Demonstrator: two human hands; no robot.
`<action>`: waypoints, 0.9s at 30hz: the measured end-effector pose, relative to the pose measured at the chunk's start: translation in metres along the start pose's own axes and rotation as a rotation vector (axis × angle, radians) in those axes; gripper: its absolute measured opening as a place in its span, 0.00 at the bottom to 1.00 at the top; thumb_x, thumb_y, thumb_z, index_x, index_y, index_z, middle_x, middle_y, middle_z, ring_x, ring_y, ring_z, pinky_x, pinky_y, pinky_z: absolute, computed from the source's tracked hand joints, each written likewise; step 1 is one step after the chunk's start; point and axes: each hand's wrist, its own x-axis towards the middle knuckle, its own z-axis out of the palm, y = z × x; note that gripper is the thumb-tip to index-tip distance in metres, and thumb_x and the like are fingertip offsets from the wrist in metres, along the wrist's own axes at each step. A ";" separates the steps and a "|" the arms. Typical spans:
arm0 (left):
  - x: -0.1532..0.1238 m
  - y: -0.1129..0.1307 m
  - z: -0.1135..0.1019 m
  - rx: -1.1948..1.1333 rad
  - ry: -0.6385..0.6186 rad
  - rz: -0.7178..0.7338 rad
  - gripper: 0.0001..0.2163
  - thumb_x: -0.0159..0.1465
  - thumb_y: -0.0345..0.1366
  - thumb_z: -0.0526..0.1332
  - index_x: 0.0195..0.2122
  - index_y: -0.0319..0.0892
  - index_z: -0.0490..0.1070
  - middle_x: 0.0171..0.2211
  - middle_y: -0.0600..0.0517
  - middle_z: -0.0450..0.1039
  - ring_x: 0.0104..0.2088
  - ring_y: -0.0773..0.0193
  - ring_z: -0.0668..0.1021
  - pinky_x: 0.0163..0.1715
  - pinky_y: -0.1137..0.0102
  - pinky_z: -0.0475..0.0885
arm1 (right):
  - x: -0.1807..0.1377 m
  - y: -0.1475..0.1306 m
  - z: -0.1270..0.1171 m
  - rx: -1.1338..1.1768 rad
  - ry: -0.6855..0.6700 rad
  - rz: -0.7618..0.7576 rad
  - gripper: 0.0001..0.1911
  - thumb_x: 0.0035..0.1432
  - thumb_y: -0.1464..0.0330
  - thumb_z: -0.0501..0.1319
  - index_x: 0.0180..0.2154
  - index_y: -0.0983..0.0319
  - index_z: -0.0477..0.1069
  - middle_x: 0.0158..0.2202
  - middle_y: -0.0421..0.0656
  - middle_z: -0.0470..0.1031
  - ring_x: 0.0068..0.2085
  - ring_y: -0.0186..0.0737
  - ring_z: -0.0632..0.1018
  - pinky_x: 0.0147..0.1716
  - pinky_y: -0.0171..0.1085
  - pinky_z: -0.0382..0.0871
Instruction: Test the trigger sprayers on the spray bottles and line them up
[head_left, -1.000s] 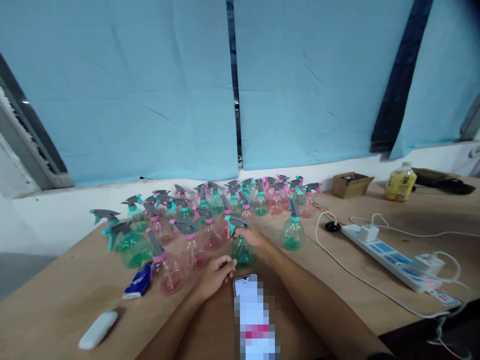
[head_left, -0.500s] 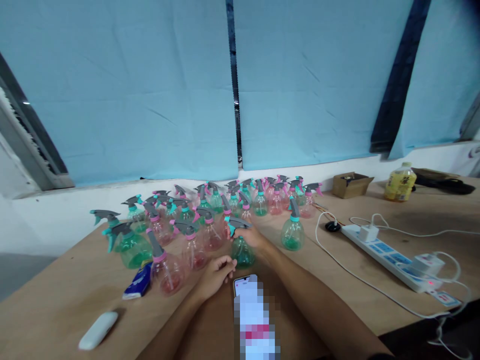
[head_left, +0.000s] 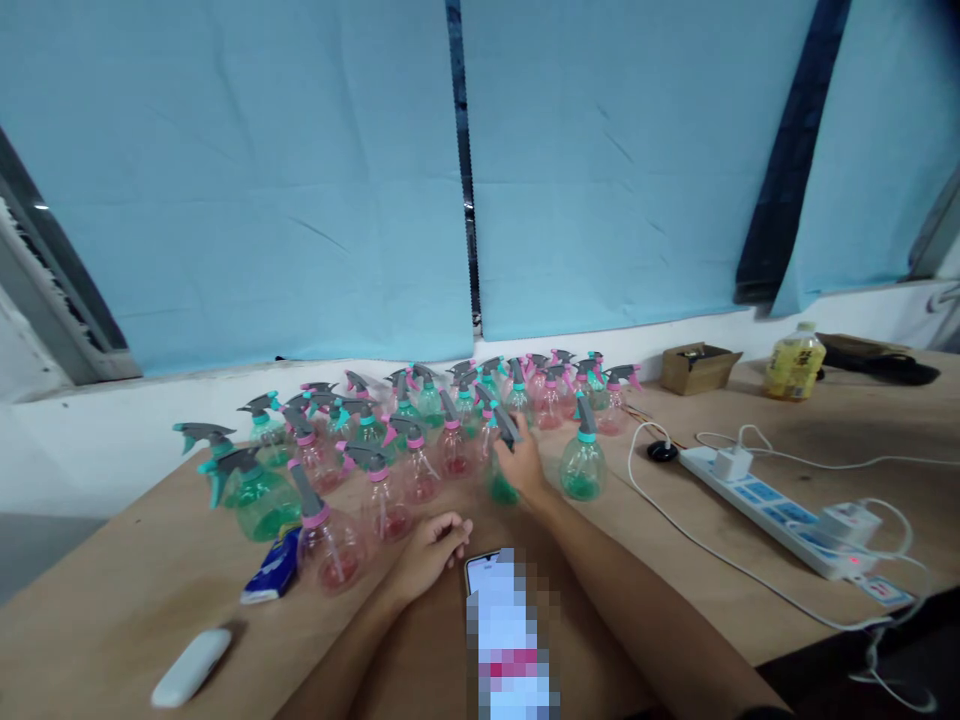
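My right hand is closed around the grey head and neck of a green spray bottle, which has a little green liquid low inside. Another green spray bottle stands upright just right of that hand. My left hand rests on the table with its fingers loosely curled in and nothing showing in them. Close by on its left are pink spray bottles with grey heads. A phone with a lit, partly blurred screen lies between my forearms.
Several more green and pink spray bottles crowd the table toward the wall. A blue packet and a white oblong case lie at left. On the right are a power strip with cables, a cardboard box and a yellow drink bottle.
My right hand has moved the green spray bottle away from me and slightly right, turning its head. My left hand has stayed in place.
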 end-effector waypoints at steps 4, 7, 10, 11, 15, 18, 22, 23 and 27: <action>0.001 -0.002 0.000 -0.010 -0.003 0.006 0.21 0.62 0.56 0.57 0.26 0.41 0.66 0.21 0.57 0.66 0.21 0.69 0.67 0.24 0.74 0.60 | 0.007 0.012 -0.015 -0.314 0.170 0.055 0.28 0.51 0.69 0.56 0.56 0.63 0.58 0.42 0.50 0.73 0.42 0.50 0.76 0.43 0.44 0.67; 0.002 -0.005 -0.001 -0.011 -0.009 0.010 0.20 0.63 0.54 0.57 0.26 0.41 0.67 0.21 0.56 0.67 0.21 0.69 0.68 0.25 0.74 0.61 | 0.009 0.020 -0.018 -0.447 0.206 0.019 0.30 0.52 0.68 0.56 0.57 0.67 0.56 0.49 0.56 0.70 0.50 0.54 0.73 0.49 0.47 0.65; 0.002 -0.007 -0.002 -0.013 -0.010 0.008 0.20 0.63 0.54 0.57 0.26 0.41 0.66 0.22 0.57 0.67 0.21 0.70 0.68 0.25 0.74 0.61 | 0.009 0.026 -0.017 -0.525 0.207 -0.026 0.32 0.53 0.67 0.57 0.59 0.68 0.55 0.52 0.58 0.67 0.54 0.56 0.70 0.52 0.49 0.63; 0.002 -0.007 -0.001 -0.014 -0.010 0.010 0.20 0.63 0.54 0.57 0.26 0.41 0.66 0.22 0.57 0.67 0.21 0.70 0.68 0.25 0.74 0.61 | 0.008 0.027 -0.016 -0.544 0.216 -0.034 0.33 0.53 0.67 0.58 0.59 0.68 0.54 0.52 0.58 0.66 0.54 0.57 0.69 0.53 0.50 0.62; 0.002 -0.006 -0.001 -0.004 -0.005 0.010 0.21 0.63 0.55 0.57 0.26 0.41 0.66 0.21 0.57 0.66 0.21 0.69 0.67 0.24 0.74 0.61 | 0.006 0.032 -0.014 -0.616 0.278 -0.016 0.33 0.54 0.65 0.59 0.60 0.68 0.56 0.52 0.58 0.65 0.55 0.60 0.66 0.53 0.54 0.60; 0.001 -0.004 -0.001 0.005 -0.003 -0.001 0.21 0.62 0.56 0.57 0.26 0.41 0.66 0.21 0.57 0.66 0.21 0.69 0.67 0.24 0.74 0.61 | 0.007 0.036 -0.012 -0.607 0.279 -0.015 0.31 0.56 0.66 0.57 0.60 0.67 0.56 0.52 0.57 0.66 0.55 0.59 0.67 0.53 0.53 0.60; 0.001 -0.003 -0.001 0.008 -0.006 0.008 0.21 0.63 0.55 0.57 0.27 0.41 0.66 0.22 0.57 0.67 0.22 0.69 0.68 0.25 0.75 0.61 | 0.008 0.039 -0.013 -0.511 0.289 -0.017 0.33 0.55 0.66 0.57 0.61 0.67 0.53 0.53 0.57 0.67 0.56 0.56 0.67 0.54 0.51 0.61; 0.001 -0.003 -0.001 0.007 -0.008 0.010 0.21 0.63 0.55 0.57 0.27 0.41 0.66 0.22 0.57 0.67 0.22 0.69 0.68 0.25 0.75 0.61 | 0.008 0.040 -0.013 -0.494 0.292 -0.014 0.34 0.54 0.66 0.58 0.61 0.67 0.53 0.53 0.58 0.67 0.56 0.56 0.68 0.54 0.51 0.61; 0.000 -0.002 -0.001 0.003 -0.009 0.000 0.20 0.63 0.53 0.57 0.26 0.41 0.66 0.21 0.57 0.67 0.21 0.69 0.68 0.25 0.74 0.61 | 0.006 0.041 -0.014 -0.459 0.284 -0.015 0.36 0.51 0.66 0.60 0.61 0.66 0.53 0.54 0.58 0.67 0.56 0.57 0.68 0.54 0.51 0.62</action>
